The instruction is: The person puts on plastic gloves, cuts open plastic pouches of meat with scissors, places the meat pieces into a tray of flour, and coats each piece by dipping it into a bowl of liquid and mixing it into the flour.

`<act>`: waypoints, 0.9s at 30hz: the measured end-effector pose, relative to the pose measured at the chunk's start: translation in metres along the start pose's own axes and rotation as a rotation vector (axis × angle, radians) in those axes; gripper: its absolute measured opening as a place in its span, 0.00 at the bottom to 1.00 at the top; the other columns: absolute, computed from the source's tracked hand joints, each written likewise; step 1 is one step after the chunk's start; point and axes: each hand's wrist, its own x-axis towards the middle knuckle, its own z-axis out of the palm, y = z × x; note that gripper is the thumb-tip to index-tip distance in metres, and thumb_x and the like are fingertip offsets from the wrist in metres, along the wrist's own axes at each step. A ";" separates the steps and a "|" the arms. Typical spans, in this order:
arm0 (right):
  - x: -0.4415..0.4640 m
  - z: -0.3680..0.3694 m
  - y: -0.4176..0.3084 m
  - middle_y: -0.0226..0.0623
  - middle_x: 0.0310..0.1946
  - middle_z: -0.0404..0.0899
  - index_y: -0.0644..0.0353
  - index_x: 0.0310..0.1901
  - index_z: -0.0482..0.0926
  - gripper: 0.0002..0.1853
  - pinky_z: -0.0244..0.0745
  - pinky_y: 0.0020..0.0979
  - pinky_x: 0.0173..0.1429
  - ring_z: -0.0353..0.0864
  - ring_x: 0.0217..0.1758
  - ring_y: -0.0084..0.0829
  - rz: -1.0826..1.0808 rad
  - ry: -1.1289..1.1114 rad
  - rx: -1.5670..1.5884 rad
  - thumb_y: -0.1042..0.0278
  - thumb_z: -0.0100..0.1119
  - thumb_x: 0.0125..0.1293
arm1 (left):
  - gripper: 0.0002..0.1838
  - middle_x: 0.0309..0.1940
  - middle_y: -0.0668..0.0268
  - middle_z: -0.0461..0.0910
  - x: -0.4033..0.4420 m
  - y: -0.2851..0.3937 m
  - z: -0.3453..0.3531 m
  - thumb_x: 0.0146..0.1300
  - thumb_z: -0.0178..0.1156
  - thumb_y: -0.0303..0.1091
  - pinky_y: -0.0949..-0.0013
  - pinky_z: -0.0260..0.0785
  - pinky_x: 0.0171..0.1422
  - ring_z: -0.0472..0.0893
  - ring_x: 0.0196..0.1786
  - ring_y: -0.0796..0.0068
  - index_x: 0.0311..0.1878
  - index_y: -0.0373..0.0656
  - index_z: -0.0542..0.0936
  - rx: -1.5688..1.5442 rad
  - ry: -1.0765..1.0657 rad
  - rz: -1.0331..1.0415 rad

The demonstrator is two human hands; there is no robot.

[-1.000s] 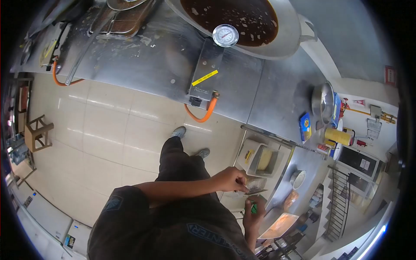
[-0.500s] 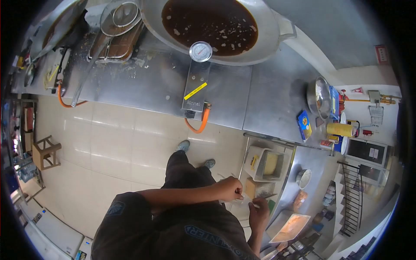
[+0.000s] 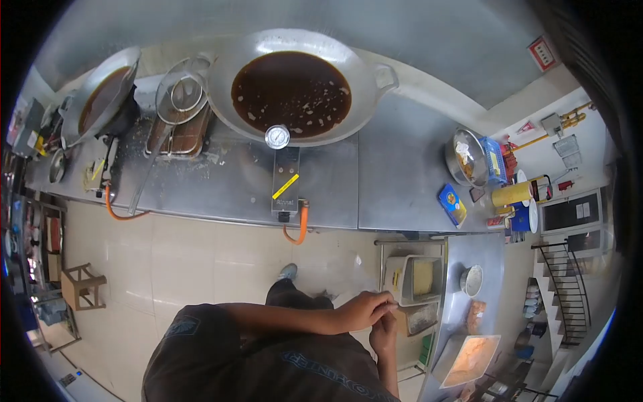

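Hands [image 3: 365, 313] — box [image 3: 420, 319] to their right

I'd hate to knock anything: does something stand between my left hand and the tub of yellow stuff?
Nothing visible stands between the left hand and the tub; a metal rack bar runs just left of the tub in the picture. Depth is hard to judge.

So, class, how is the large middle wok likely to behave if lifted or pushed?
The wok is probably heavy to lift, being wide and holding a broad pool of dark liquid. That liquid would likely slosh if pushed suddenly. Its sloping sides suggest it may tip.
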 end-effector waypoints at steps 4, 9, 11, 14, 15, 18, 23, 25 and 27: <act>0.009 -0.013 0.026 0.36 0.40 0.83 0.68 0.45 0.80 0.10 0.75 0.29 0.52 0.81 0.45 0.27 0.018 0.194 0.364 0.83 0.48 0.68 | 0.09 0.33 0.51 0.82 -0.011 0.000 0.006 0.72 0.57 0.34 0.50 0.73 0.40 0.83 0.38 0.45 0.47 0.38 0.74 0.193 -0.168 0.028; 0.015 -0.019 0.053 0.41 0.49 0.82 0.67 0.53 0.77 0.13 0.79 0.36 0.56 0.82 0.50 0.37 0.205 0.333 1.110 0.72 0.46 0.75 | 0.09 0.31 0.45 0.80 -0.018 -0.011 0.011 0.73 0.55 0.34 0.44 0.69 0.40 0.81 0.38 0.39 0.46 0.37 0.73 0.372 -0.263 -0.051; 0.009 -0.018 0.064 0.46 0.59 0.77 0.67 0.60 0.72 0.18 0.75 0.41 0.65 0.78 0.60 0.39 0.182 0.307 1.259 0.65 0.42 0.78 | 0.08 0.31 0.43 0.79 -0.019 -0.013 0.012 0.72 0.55 0.33 0.43 0.69 0.39 0.80 0.37 0.37 0.45 0.37 0.74 0.391 -0.300 -0.081; 0.001 -0.011 0.044 0.45 0.65 0.74 0.66 0.64 0.70 0.21 0.67 0.42 0.73 0.72 0.68 0.39 -0.058 0.278 1.320 0.62 0.44 0.79 | 0.07 0.31 0.43 0.79 -0.018 -0.010 0.018 0.71 0.55 0.31 0.43 0.68 0.41 0.79 0.38 0.37 0.43 0.36 0.74 0.319 -0.303 -0.028; -0.003 -0.010 0.047 0.45 0.68 0.70 0.66 0.67 0.68 0.22 0.63 0.42 0.76 0.68 0.72 0.39 -0.157 0.259 1.325 0.62 0.45 0.78 | 0.07 0.32 0.44 0.79 -0.015 -0.004 0.018 0.70 0.55 0.30 0.44 0.69 0.41 0.79 0.39 0.37 0.42 0.36 0.75 0.322 -0.262 0.030; -0.018 -0.022 0.025 0.42 0.74 0.62 0.68 0.73 0.60 0.27 0.56 0.42 0.80 0.62 0.77 0.37 -0.196 0.407 1.319 0.71 0.49 0.76 | 0.05 0.33 0.47 0.79 -0.003 0.006 0.024 0.67 0.57 0.28 0.49 0.70 0.44 0.79 0.40 0.42 0.39 0.35 0.78 0.405 -0.229 0.138; -0.028 -0.038 0.045 0.42 0.69 0.69 0.69 0.70 0.66 0.23 0.61 0.40 0.78 0.69 0.73 0.38 -0.266 0.641 1.206 0.76 0.47 0.76 | 0.04 0.35 0.51 0.81 -0.005 0.025 0.048 0.64 0.60 0.25 0.54 0.72 0.46 0.80 0.40 0.48 0.37 0.33 0.81 0.419 -0.394 0.206; -0.039 -0.044 0.048 0.42 0.68 0.71 0.68 0.69 0.68 0.22 0.62 0.40 0.77 0.70 0.72 0.39 -0.236 0.708 1.308 0.78 0.45 0.75 | 0.03 0.35 0.53 0.81 -0.008 0.041 0.061 0.63 0.61 0.23 0.56 0.73 0.46 0.81 0.39 0.50 0.37 0.33 0.81 0.377 -0.389 0.279; -0.054 -0.054 0.056 0.47 0.69 0.71 0.68 0.68 0.69 0.22 0.61 0.41 0.77 0.69 0.72 0.43 -0.277 0.691 0.659 0.79 0.44 0.75 | 0.03 0.36 0.54 0.80 -0.010 0.052 0.074 0.63 0.62 0.22 0.58 0.73 0.47 0.81 0.39 0.52 0.37 0.32 0.81 0.352 -0.378 0.350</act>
